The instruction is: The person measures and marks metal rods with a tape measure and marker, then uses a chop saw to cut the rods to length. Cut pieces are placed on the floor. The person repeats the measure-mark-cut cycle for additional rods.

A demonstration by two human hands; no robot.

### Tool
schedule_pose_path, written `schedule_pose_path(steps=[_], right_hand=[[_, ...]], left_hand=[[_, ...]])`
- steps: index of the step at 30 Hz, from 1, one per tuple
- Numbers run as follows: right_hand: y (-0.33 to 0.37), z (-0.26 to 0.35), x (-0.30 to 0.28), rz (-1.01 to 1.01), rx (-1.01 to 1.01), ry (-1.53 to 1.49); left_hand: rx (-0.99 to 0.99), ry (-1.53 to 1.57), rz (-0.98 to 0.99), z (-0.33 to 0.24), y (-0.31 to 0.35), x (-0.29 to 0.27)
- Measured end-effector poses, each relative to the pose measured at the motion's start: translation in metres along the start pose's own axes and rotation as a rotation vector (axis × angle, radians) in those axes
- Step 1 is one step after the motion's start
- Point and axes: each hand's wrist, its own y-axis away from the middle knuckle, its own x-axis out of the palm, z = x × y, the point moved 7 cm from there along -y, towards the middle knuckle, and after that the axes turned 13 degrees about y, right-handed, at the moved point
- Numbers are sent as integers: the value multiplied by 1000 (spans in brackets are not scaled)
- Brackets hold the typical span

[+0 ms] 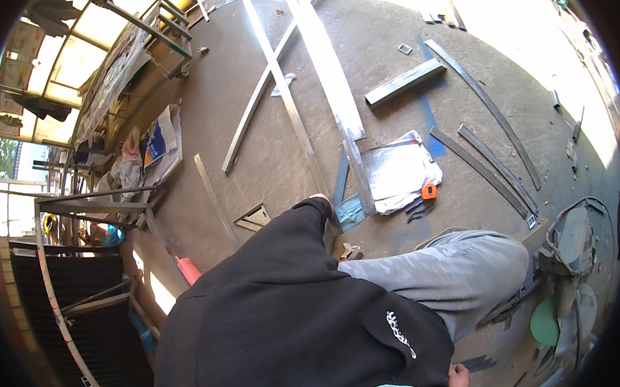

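I am bent over a concrete floor in a black sweatshirt and grey trousers. My left hand [321, 197] reaches forward at the end of the black sleeve, which hides all but its fingertips. It is at the near end of a long metal strip [287, 107] and a narrow steel bar [357, 169], and I cannot tell whether it grips either. My right hand [459, 384] hangs by my hip at the lower edge with nothing visible in it.
Crossed metal strips [255, 101], a wide flat bar [325, 56], a short bar [405, 82] and curved strips [489, 109] lie on the floor. White sheets [400, 171] and an orange tape measure [429, 191] sit ahead. A cutting machine [569, 255] stands right, a metal frame [69, 306] left.
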Motion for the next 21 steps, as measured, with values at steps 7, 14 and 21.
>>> schedule_pose_path(steps=[7, 14, 21], right_hand=[[15, 36, -39, 55, -121, 5], [20, 61, -18, 91, -248, 271], [37, 45, -22, 76, -256, 100]], left_hand=[[170, -43, -209, -63, 67, -82], [967, 262, -536, -288, 316, -205], [1761, 36, -370, -471, 522, -138]])
